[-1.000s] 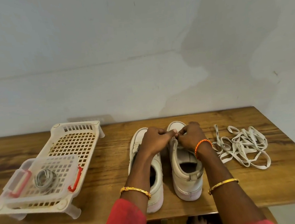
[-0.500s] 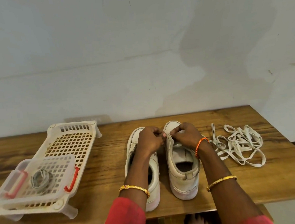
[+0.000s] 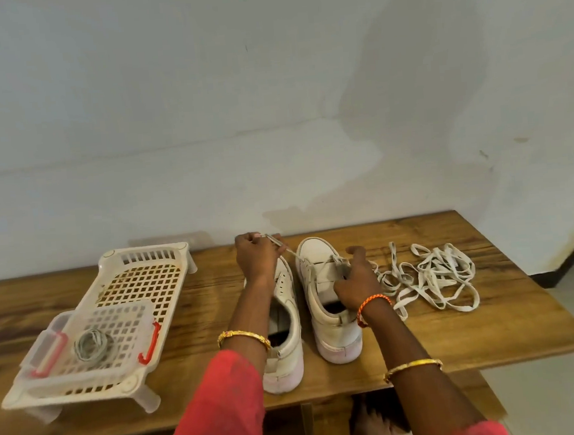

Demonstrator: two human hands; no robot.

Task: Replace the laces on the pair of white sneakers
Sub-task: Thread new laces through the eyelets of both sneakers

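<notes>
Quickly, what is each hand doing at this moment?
Left hand: pinches a lace end, pulled away from the right sneaker.
Right hand: holds the lace at that sneaker's eyelets.

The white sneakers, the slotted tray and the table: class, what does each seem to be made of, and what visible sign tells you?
White sneakers: apparently smooth leather or a synthetic look-alike, faintly glossy, with perforations; soles look like rubber.
Slotted tray: moulded plastic, cream, with a regular grid of holes.
Table: wood or wood-look laminate; brown grain streaks under a slight sheen.
</notes>
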